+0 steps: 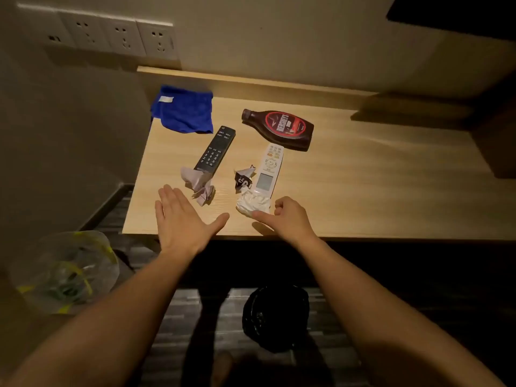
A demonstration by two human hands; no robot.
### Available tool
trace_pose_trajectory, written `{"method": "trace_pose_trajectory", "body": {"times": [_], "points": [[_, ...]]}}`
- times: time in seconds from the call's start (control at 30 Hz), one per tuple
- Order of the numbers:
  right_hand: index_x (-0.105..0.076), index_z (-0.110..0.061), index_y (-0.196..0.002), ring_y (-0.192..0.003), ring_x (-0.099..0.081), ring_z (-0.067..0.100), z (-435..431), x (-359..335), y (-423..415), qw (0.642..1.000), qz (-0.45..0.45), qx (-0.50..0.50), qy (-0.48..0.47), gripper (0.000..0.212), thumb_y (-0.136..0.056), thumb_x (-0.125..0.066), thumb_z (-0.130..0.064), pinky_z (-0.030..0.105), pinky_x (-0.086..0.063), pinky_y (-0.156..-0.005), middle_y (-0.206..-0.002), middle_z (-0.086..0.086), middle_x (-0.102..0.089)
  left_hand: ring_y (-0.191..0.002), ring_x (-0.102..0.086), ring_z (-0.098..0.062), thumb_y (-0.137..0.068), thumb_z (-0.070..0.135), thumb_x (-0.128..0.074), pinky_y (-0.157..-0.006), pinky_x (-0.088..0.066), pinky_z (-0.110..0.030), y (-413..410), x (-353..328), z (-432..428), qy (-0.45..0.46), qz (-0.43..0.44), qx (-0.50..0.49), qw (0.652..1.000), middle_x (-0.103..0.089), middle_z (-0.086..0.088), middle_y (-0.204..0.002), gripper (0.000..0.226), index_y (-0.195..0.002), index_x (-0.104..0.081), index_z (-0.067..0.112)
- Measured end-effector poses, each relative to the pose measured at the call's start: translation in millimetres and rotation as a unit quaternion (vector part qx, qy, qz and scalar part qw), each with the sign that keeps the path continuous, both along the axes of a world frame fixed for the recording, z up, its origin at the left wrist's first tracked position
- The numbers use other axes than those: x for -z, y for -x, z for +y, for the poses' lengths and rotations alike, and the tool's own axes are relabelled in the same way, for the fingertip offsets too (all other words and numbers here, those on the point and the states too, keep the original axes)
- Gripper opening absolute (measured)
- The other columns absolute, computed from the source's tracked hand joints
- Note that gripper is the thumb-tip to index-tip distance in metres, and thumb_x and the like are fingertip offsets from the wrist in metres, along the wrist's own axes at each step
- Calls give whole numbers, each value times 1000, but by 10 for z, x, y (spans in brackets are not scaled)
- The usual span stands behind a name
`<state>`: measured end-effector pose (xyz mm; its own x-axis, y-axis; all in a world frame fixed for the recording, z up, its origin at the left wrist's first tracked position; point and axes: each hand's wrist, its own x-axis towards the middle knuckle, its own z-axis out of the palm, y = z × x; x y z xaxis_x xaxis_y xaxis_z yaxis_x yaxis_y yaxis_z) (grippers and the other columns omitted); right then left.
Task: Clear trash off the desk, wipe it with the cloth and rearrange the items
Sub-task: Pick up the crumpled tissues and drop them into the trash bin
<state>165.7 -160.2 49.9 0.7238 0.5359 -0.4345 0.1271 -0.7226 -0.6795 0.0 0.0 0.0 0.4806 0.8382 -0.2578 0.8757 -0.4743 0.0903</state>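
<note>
Right hand (290, 219) hangs over the near edge of the surface (363, 191) with fingers curled and thumb stretched out to touch the white tissue wad (252, 203); whether it actually grips the wad I cannot tell. Left hand (181, 219) is released, fingers straight and thumb spread, just short of the crumpled grey paper (198, 182). The tissue wad lies on the near end of the white remote (269, 169), and a crumpled black-and-white wrapper (244, 177) sits just beside that remote's left side. The grey paper touches the near end of the black remote (215, 149). Beyond the white remote a brown syrup bottle (279, 128) lies on its side. The blue cloth (183, 110) lies bunched at the far left corner, partly over the edge. On the floor are a clear plastic bag (64, 272) at left and a black bag (275, 317) between the forearms.
</note>
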Motion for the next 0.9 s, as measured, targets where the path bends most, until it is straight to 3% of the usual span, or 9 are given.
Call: {"method": "trace_pose_trajectory", "body": {"times": [0.1, 0.23, 0.3, 0.47, 0.67, 0.9], "points": [[-55, -6, -134, -111, -62, 23, 114, 145, -66, 999, 1, 32, 14, 85, -73, -85, -58, 41, -55, -93, -126, 5, -63, -162, 6, -36, -71, 106, -10, -132, 0, -50, -10, 105, 25, -27, 0, 4, 1000, 3, -25, -174, 145, -164, 1, -4], [-65, -12, -103, -95, -64, 19, 175, 290, -95, 997, 8, 70, -17, 49, -76, -86, -47, 35, -54, -75, -103, -3, -67, -163, 6, -36, -70, 107, -9, -132, -2, -51, -10, 186, 50, -38, -10, 11, 999, 2, -24, -174, 145, -164, 0, -3], [-67, -13, -88, -87, -66, 19, 176, 340, -100, 995, 30, 85, -43, 34, -77, -88, -38, 39, -55, -75, -92, -3, -70, -163, 6, -36, -69, 107, -9, -132, -2, -51, -14, 185, 49, -46, -2, 16, 999, 2, -24, -175, 146, -164, 0, -3], [-65, -13, -76, -69, -56, 15, 145, 425, -80, 993, 18, 88, -70, 27, -81, -85, -30, 34, -49, -68, -74, -4, -62, -163, 6, -35, -69, 107, -9, -132, -2, -51, -9, 197, 38, -43, -4, 14, 999, 3, -24, -175, 146, -164, 1, -3], [-68, -8, -78, -65, -53, 12, -75, 340, 57, 984, 24, 97, -147, 21, -85, -81, -22, 26, -44, -63, -70, -3, -61, -163, 5, -35, -69, 107, -9, -132, -3, -51, -4, 168, 14, -48, -6, 14, 999, 1, -24, -175, 146, -164, -1, -3], [-63, 6, -81, -64, -51, 8, -846, 337, 407, 959, 73, 135, -237, 28, -88, -80, -16, 18, -43, -60, -70, 4, -56, -163, 4, -36, -69, 107, -10, -132, -4, -51, 1, 144, -8, -49, 0, 15, 999, 0, -24, -174, 146, -164, -1, -3]]}}
